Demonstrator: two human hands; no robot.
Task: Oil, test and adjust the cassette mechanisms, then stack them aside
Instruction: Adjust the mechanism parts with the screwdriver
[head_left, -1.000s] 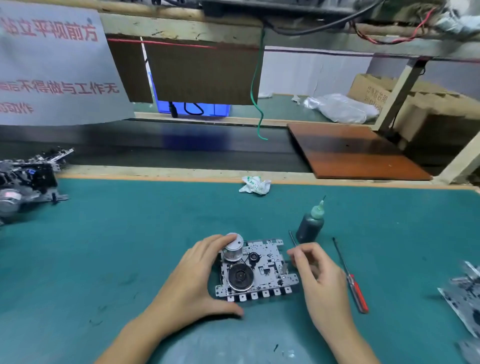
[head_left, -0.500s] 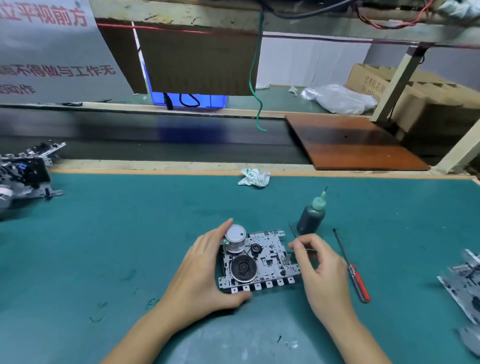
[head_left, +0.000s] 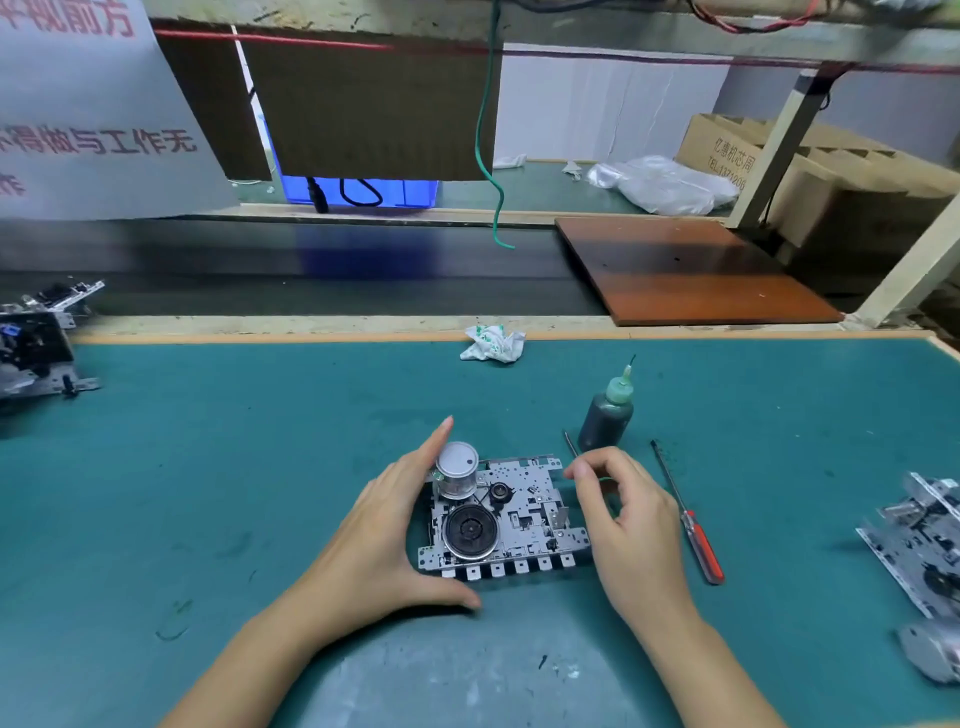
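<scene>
At the far left edge of the green mat (head_left: 182, 467) I see a pile of cassette mechanisms (head_left: 36, 343), metal frames heaped on one another, partly cut off by the frame. Moving inward, my left hand (head_left: 384, 540) cups the left side of the cassette mechanism (head_left: 511, 519) lying flat on the mat in the middle: the fingers are straight and together against its left edge beside the silver motor (head_left: 457, 473), and the thumb lies spread along the mat just below its lower left corner. The mechanism faces up, showing a black flywheel (head_left: 470, 530) below the motor and a row of small tabs along its near edge. Behind it, at the mat's far border, sits a crumpled white wrapper (head_left: 493, 345). My right hand (head_left: 631, 525) rests against the mechanism's right side with fingers curled, thumb and forefinger pinching a thin tool (head_left: 570, 443) whose dark tip sticks out past the fingertips toward the bottle. The oil bottle (head_left: 605, 418) stands upright just beyond that hand, dark liquid filling nearly its whole body under a pale green needle cap. To its right a red-handled screwdriver (head_left: 685, 514) lies on the mat, close beside my right hand. At the far right edge lie more mechanisms (head_left: 919, 540). Behind the bench, cardboard boxes (head_left: 769, 166) hold divider cells; I cannot tell what is in them.
</scene>
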